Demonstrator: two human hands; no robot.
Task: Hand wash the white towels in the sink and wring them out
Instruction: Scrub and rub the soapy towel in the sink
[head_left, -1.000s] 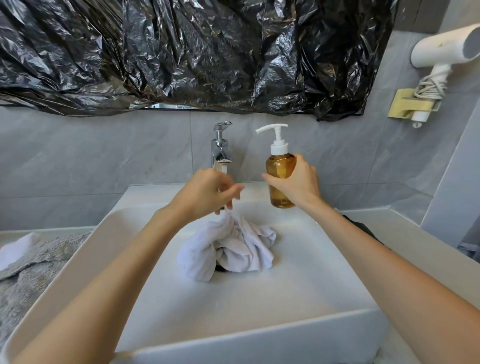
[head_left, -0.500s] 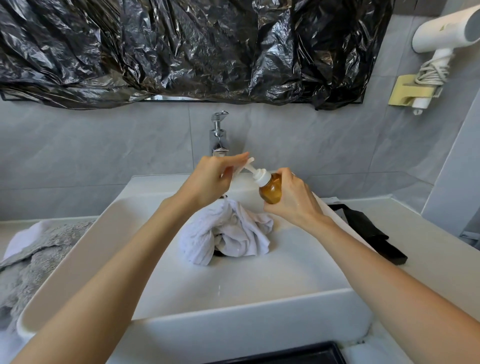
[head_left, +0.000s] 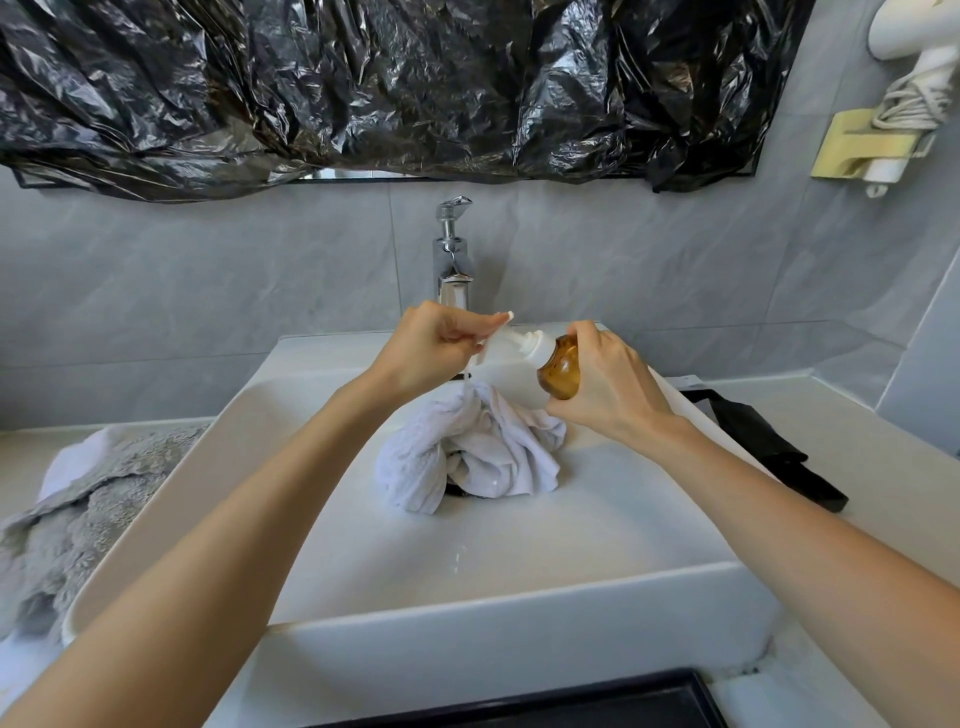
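Note:
A crumpled white towel lies over the drain in the white rectangular sink. Above it my right hand grips an amber soap bottle, tipped sideways with its white pump pointing left. My left hand holds the pump head, fingers curled around it, with the nozzle over the towel. A thin white drop hangs from the nozzle just above the cloth.
A chrome faucet stands behind the hands. Grey and white towels lie on the counter at the left. A black folded object rests right of the sink. Black plastic sheet covers the mirror; a hair dryer hangs at upper right.
The bottle went from upright beside the faucet to tipped sideways over the towel. My left hand moved onto the pump head and now presses it.

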